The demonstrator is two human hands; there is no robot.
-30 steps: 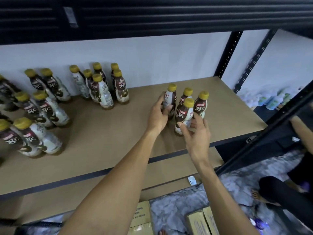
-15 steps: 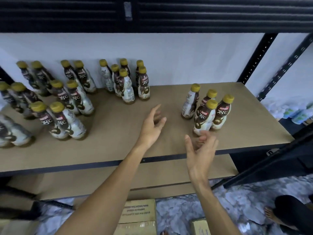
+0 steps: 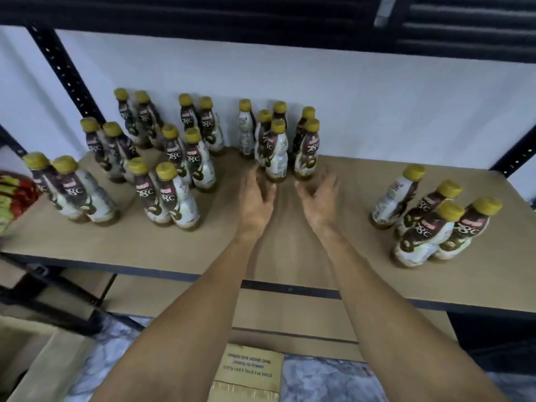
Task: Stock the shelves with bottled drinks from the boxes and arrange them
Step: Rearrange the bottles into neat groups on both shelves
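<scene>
Brown-and-white bottles with yellow caps stand in clusters on the wooden shelf [image 3: 290, 250]. A middle cluster [image 3: 277, 153] of several bottles stands near the back wall. My left hand [image 3: 256, 201] and my right hand [image 3: 319, 203] reach side by side just in front of it, fingers spread, holding nothing. Their fingertips are close to the front bottles' bases; I cannot tell whether they touch. A separate group of several bottles [image 3: 429, 219] stands at the right front. More pairs [image 3: 168, 195] fill the left half.
A black perforated upright [image 3: 66, 71] rises at the left rear, another [image 3: 519, 158] at the right. A lower shelf board [image 3: 174, 297] lies beneath. A cardboard box [image 3: 252, 369] sits on the marble-patterned floor below. A red-and-yellow package [image 3: 11, 195] shows at the far left.
Both hands let go of the right front group and moved left to the middle cluster at the back. The camera view swung left, bringing more left-hand bottles into sight.
</scene>
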